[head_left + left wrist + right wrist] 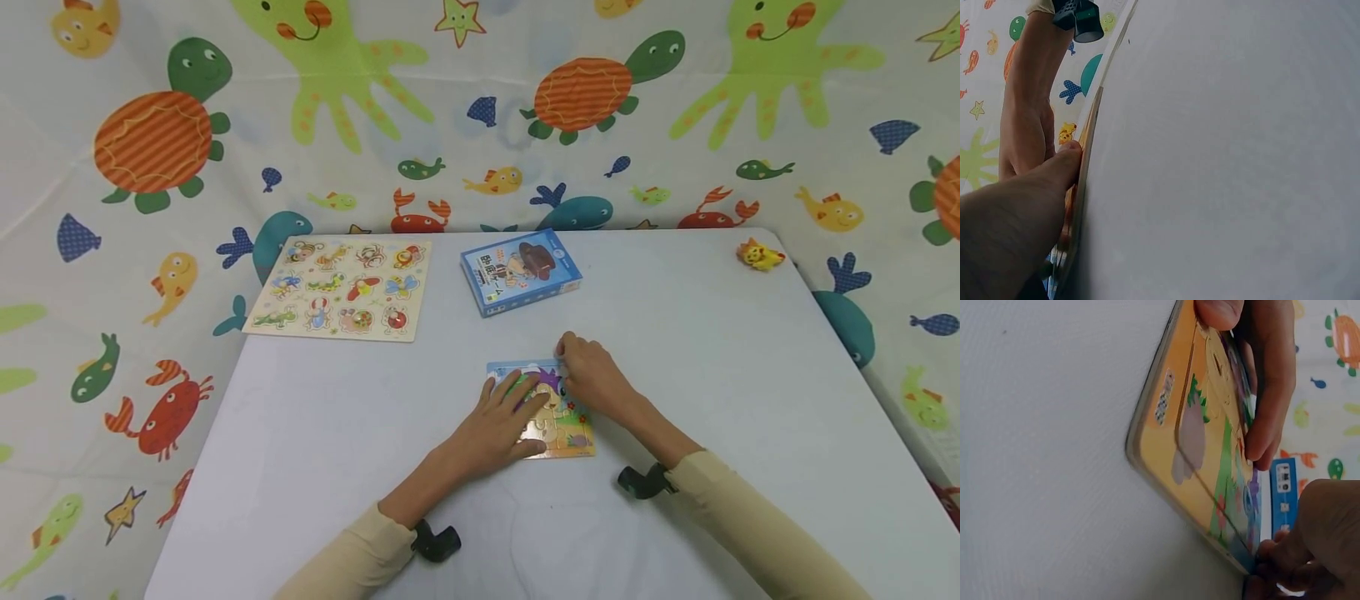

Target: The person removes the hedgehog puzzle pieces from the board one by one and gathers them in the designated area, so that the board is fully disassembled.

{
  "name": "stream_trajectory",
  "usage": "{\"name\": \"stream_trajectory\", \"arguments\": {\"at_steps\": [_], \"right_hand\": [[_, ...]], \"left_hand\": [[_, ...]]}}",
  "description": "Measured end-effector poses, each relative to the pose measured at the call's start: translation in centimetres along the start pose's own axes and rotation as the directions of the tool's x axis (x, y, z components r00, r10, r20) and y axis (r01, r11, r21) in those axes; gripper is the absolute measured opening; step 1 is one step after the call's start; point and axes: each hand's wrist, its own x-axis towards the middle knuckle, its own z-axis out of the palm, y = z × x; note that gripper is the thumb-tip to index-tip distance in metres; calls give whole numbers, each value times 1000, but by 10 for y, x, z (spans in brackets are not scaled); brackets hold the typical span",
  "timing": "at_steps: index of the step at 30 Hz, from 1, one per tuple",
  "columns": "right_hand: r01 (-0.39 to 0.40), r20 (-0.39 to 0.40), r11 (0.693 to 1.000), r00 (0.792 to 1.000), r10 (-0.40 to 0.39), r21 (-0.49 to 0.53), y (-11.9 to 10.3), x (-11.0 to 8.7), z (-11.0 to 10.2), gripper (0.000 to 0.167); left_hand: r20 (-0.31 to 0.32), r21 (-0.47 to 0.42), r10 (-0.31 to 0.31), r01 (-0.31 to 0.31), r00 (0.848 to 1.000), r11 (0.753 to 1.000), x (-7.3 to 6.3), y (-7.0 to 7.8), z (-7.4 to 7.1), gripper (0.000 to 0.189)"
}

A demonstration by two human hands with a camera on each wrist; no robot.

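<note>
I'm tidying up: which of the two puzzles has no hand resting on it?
The large bug-picture board at the back left; the smaller puzzle has the left hand on it.

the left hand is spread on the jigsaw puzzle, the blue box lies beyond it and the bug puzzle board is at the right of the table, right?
Not quite: the bug puzzle board is at the left of the table, as the head view shows. The left hand is spread on the jigsaw puzzle, and the blue box lies beyond it.
</note>
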Motion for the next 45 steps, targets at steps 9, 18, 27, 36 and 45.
{"name": "stream_trajectory", "arguments": {"at_steps": [9,18,27,36,45], "right_hand": [[41,-21,999,999,-42,-33,6,-5,5,27],[38,-38,999,999,-38,-2,4,-5,6,23],[40,-9,999,999,-40,-13,1,1,0,22],[54,14,998,998,-54,-16,3,3,-3,23],[17,50,1000,999,-18,12,6,3,-1,15]], "left_hand": [[20,-20,-3,4,1000,1000,0,-1,3,72],[-6,-28,-7,7,1000,1000,-2,-1,3,72],[-48,39,8,-7,999,999,1,-1,3,73],[-13,4,-8,8,1000,1000,3,-2,2,73],[-11,-1,-11,11,1000,1000,3,-2,4,73]]}}
